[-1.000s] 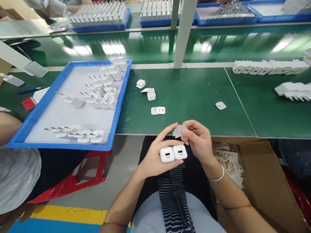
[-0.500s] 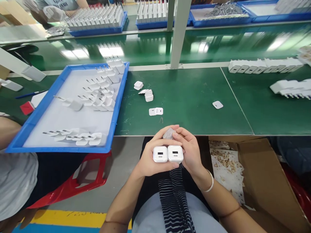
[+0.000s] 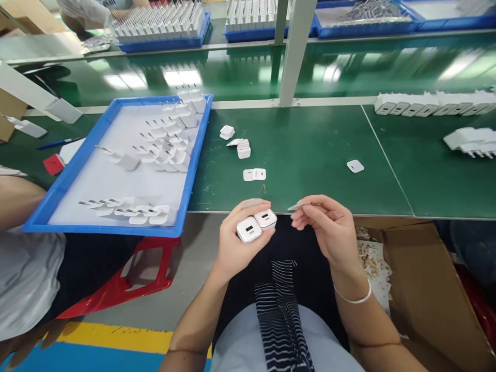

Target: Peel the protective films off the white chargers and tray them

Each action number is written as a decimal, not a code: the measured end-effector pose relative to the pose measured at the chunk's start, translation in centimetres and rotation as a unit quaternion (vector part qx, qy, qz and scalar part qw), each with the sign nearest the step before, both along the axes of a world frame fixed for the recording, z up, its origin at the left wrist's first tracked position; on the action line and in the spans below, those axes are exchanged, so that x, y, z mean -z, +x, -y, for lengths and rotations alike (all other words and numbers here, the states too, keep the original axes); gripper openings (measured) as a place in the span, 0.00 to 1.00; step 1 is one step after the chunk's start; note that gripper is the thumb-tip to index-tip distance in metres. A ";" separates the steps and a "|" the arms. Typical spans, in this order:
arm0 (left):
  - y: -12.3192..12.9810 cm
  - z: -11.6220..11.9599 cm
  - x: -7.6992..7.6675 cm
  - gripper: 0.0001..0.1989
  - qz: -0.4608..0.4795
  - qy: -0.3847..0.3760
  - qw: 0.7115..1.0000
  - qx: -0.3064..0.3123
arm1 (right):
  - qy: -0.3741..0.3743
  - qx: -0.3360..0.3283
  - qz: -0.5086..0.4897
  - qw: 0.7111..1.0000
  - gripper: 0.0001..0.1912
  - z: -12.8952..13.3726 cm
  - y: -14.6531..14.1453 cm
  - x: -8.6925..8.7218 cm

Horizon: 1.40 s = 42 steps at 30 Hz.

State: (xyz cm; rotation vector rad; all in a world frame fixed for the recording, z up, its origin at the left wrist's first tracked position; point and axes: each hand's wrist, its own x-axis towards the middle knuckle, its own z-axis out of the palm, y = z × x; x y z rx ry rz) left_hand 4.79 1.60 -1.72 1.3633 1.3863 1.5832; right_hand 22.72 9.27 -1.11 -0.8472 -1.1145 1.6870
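Two white charger plugs (image 3: 249, 230) sit side by side in my left hand (image 3: 225, 248), their port faces turned up towards me. The fingers and thumb are wrapped round them. Off to the right and apart from them, my right hand (image 3: 336, 232) pinches a thin, pale flat piece (image 3: 296, 206), seen nearly edge-on. On the green table (image 3: 306, 155) just beyond lie small white face plates with port slots (image 3: 254, 174). Behind these are a leaning group of plates (image 3: 241, 147) and a small stack (image 3: 227, 132). A single white plate (image 3: 355, 166) lies farther right.
A blue-rimmed tray (image 3: 177, 227) at left carries several plugs with pins. Rows of white chargers (image 3: 430, 103) stand at right. A metal post (image 3: 292, 57) rises behind. Below right is a cardboard box (image 3: 426, 279). A person's arm (image 3: 19, 201) is beside the tray.
My hands have come apart. The right hand has moved right and up with the flat piece, while the left has shifted slightly left and up and tilted the two chargers.
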 end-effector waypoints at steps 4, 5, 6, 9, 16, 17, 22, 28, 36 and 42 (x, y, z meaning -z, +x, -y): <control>0.4 0.2 -0.1 0.24 -0.096 0.015 0.995 -0.007 | -0.049 -0.111 -0.009 0.993 0.06 -0.8 0.9 -0.7; 0.5 0.3 -0.1 0.24 -0.108 0.017 0.994 -0.004 | -0.057 -0.124 -0.003 0.991 0.07 -0.9 1.0 -0.8; 0.6 0.3 -0.2 0.25 -0.118 0.019 0.993 -0.002 | -0.064 -0.132 0.005 0.989 0.11 -1.0 1.0 -0.9; 0.7 0.4 -0.4 0.25 -0.134 0.031 0.990 0.006 | -0.068 -0.144 0.021 0.987 0.18 -1.2 1.3 -1.2; 0.7 0.3 -0.5 0.24 -0.131 0.039 0.991 0.012 | -0.012 -0.174 0.053 0.983 0.12 -1.6 2.0 -1.4; 0.8 0.3 -0.5 0.24 -0.130 0.040 0.991 0.012 | -0.007 -0.179 0.055 0.982 0.13 -1.6 1.9 -1.4; 1.2 0.4 -0.5 0.27 -0.163 0.043 0.986 -0.004 | 0.011 -0.199 0.055 0.978 0.15 -1.3 1.3 -1.6; 1.5 0.5 -0.7 0.26 -0.161 0.040 0.986 -0.009 | -0.011 -0.203 0.031 0.979 0.15 -1.0 0.7 -2.1; 1.4 0.8 -0.5 0.25 -0.159 0.047 0.986 -0.012 | 0.014 -0.202 0.062 0.977 0.14 -1.0 0.4 -2.6; 1.6 0.9 -0.5 0.26 -0.151 0.043 0.987 -0.018 | 0.017 -0.196 0.097 0.976 0.15 -0.8 0.3 -2.9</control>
